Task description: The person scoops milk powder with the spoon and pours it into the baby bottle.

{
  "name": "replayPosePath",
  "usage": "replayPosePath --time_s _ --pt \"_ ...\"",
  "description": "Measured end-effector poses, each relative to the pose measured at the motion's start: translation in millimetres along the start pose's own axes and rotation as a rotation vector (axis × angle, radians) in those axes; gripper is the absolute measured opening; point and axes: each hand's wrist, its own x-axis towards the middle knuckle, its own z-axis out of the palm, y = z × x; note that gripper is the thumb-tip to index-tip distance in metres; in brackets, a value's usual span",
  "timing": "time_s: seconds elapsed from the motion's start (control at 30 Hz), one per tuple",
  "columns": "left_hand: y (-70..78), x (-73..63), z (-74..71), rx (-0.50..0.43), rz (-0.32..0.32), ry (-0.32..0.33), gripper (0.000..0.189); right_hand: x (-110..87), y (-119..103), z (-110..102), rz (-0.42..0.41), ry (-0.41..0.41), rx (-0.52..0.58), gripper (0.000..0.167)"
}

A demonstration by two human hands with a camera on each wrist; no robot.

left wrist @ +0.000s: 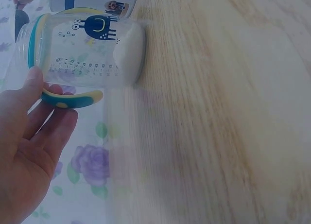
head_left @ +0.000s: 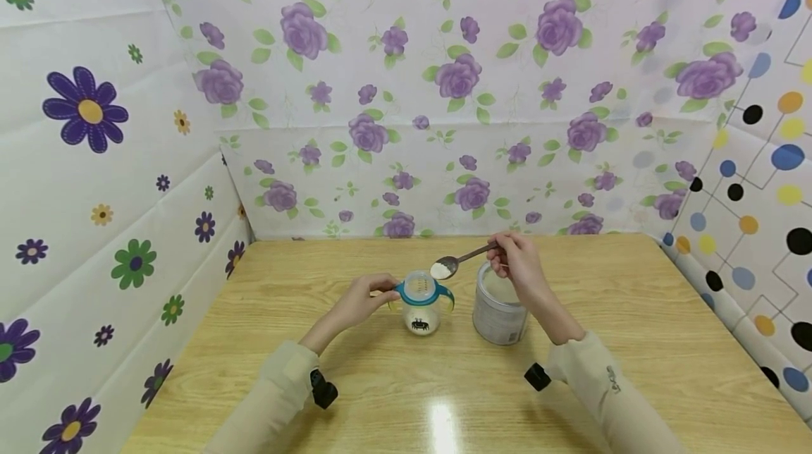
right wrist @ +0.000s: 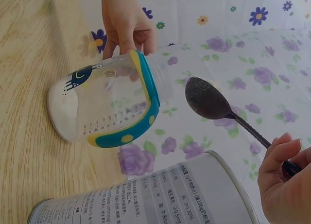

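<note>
A clear baby bottle (head_left: 421,318) with a blue-and-yellow two-handled collar stands upright and uncapped on the table. White powder fills its bottom, plainest in the left wrist view. My left hand (head_left: 363,299) grips the bottle by its left handle, thumb on the collar. In my right hand (head_left: 521,267) is a dark spoon (head_left: 447,266), pinched by its handle. The spoon's bowl carries white powder and hangs just right of the bottle's open mouth. Below the right hand stands an open tin (head_left: 497,323), with pale powder inside; the right wrist view shows printed text on the tin (right wrist: 165,195).
The wood-grain table (head_left: 406,390) bears the bottle and tin near its back. A rose-patterned cloth (head_left: 393,144) hangs along the back edge, with a daisy-patterned cloth (head_left: 133,193) on the left and a dotted one (head_left: 755,214) on the right.
</note>
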Motion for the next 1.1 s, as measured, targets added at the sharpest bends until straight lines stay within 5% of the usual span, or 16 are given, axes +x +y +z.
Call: replayPosePath --time_s 0.67,1.1 --pt "-2.9 0.9 0.5 0.013 -0.006 0.003 0.014 0.2 3 16 -0.03 -0.065 -0.069 0.025" --pt "-3.9 1.0 1.2 0.004 0.016 0.008 0.013 -1.7 7 24 -0.23 -0.177 -0.238 0.028"
